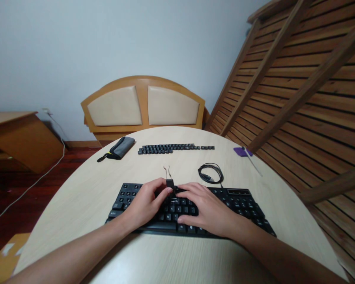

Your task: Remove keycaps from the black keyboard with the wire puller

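Note:
My left hand [148, 201] pinches a keycap puller [170, 184] between thumb and fingers. The puller has a black handle, with two thin bent wires sticking up and more wire at its lower end among the keys. Under both hands lies a black keyboard [158, 226]. At its upper left, several switches stand bare, without keycaps. My right hand [208, 207] rests on the keys right of the puller, fingers spread and holding nothing. The fingers of both hands hide part of the upper middle rows.
Loose black keycaps [165, 148] are lined up in rows behind the keyboard. A coiled cable [210, 173] lies nearer, a grey pouch [120, 148] at the far left. At the far right, a thin brush-like tool [252, 161] overlaps a purple cloth [240, 152]. Wooden slats [284, 102] lean beside the round table [85, 189].

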`<act>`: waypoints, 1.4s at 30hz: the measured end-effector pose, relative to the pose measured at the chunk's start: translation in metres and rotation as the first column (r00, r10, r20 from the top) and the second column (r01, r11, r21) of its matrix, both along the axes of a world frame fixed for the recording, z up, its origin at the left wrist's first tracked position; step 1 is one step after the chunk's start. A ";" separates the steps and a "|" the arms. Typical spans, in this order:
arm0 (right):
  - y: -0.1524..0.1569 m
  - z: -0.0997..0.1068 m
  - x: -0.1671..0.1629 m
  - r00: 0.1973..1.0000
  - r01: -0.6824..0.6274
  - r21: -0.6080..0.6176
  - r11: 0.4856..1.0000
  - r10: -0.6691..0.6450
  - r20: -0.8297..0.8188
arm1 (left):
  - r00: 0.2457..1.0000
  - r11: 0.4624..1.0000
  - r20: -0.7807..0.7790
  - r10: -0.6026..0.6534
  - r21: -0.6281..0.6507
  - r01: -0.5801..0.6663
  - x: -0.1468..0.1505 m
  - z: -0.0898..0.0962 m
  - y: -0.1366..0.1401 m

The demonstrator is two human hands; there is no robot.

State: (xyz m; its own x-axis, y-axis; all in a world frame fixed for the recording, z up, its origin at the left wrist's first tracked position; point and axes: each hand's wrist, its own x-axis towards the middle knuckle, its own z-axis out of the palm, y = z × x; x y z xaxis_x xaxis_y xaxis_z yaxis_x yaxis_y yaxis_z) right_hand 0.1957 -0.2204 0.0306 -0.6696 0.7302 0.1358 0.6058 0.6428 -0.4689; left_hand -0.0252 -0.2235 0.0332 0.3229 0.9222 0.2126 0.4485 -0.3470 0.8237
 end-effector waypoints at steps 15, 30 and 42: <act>0.000 -0.001 -0.001 1.000 0.018 -0.010 1.000 -0.018 -0.025 | 1.000 1.000 -0.017 -0.015 0.005 0.015 0.000 -0.003 0.000; 0.000 -0.001 -0.001 1.000 0.018 -0.004 1.000 -0.018 -0.009 | 0.992 0.998 -0.124 -0.035 0.040 0.040 0.000 -0.005 0.001; 0.000 0.002 -0.003 0.999 0.003 -0.005 1.000 -0.003 -0.054 | 0.968 0.981 -0.241 -0.063 0.162 0.105 0.001 -0.006 -0.004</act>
State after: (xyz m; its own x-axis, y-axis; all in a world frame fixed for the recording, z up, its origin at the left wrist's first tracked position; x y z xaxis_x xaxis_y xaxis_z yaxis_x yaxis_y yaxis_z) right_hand 0.1925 -0.2208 0.0323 -0.6590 0.7332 0.1680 0.5815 0.6383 -0.5045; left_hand -0.0241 -0.2275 0.0276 0.4573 0.8458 0.2748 0.5847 -0.5188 0.6237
